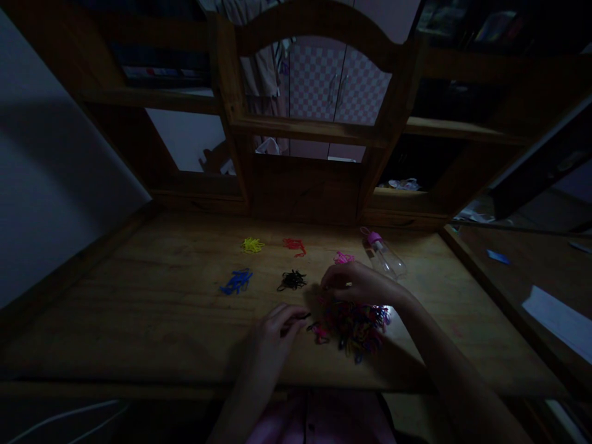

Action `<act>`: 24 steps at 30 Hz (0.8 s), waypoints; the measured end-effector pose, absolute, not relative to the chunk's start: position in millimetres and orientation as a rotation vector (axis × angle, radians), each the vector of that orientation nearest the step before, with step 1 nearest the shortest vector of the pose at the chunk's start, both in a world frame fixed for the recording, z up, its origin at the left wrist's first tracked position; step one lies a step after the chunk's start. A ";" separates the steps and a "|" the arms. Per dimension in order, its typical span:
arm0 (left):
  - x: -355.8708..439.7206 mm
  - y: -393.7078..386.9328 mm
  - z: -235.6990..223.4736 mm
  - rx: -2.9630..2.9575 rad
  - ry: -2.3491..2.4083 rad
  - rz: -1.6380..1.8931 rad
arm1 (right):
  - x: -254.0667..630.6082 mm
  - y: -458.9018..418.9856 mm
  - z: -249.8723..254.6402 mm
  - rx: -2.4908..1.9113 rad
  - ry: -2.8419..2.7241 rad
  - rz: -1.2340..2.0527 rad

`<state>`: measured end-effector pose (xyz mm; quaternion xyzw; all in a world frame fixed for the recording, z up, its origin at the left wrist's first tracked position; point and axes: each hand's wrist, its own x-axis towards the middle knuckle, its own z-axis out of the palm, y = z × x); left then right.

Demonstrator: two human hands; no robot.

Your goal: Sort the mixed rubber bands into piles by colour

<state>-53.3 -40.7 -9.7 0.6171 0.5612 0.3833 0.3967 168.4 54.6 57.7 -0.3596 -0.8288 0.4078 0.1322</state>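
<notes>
A black band poked sideways from the nearly closed fingers of the left hand. The black pile lay just beyond them, left of the right hand, which curled over the mixed pile; its hold I couldn't tell.

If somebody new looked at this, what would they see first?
Probably the big mixed pile of colourful bands near the front of the wooden table, with the right hand just above its far edge. Next, the bright little heaps behind: yellow bands and red bands farther back, blue bands and black bands nearer. The left hand pinches something small and dark left of the big pile.
</notes>
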 end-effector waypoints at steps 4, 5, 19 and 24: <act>-52.5 -40.4 -12.0 1.465 1.414 0.987 | 171.8 62.4 55.3 -0.980 -2.204 1.386; -52.5 -40.2 -12.5 1.434 1.410 0.988 | 170.3 65.8 51.9 -0.986 -2.156 1.437; -72.1 -31.3 -14.3 1.343 1.507 1.097 | 106.1 84.3 34.0 -1.191 -2.189 1.059; -81.0 -4.6 -14.3 1.580 1.610 1.125 | 117.5 78.4 32.6 -1.194 -2.175 0.968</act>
